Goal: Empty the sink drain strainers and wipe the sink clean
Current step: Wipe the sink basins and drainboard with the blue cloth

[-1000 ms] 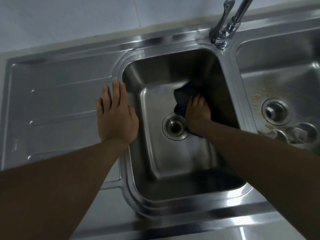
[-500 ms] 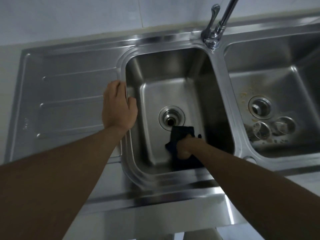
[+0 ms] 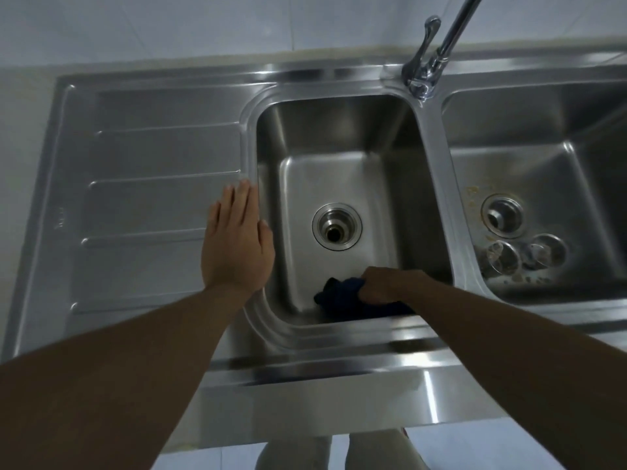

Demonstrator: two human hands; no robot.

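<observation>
I see a person standing at a stainless steel double sink [image 3: 339, 337] that has a ribbed steel drainboard [image 3: 152, 198] on its left side. The left hand [image 3: 237, 242] rests flat on the rim where the drainboard meets the left basin [image 3: 339, 130]. Its fingers are straight and close together, and they hold nothing.

The right hand [image 3: 383, 284] is down inside this basin, at the near right part of the bottom. Its fingers are curled around a crumpled dark blue cloth [image 3: 339, 293] and press it against the steel. The cloth lies nearer than the round open drain hole [image 3: 337, 226] in the middle of the basin floor, and apart from it.

In the right basin [image 3: 543, 130] there is a round drain fitting [image 3: 502, 215]. Two round metal strainers [image 3: 502, 257] lie side by side just beside it, on its near side. Small brownish food crumbs [image 3: 471, 191] are scattered around them.

A chrome tap [image 3: 424, 72] stands at the far edge, between the two basins.
</observation>
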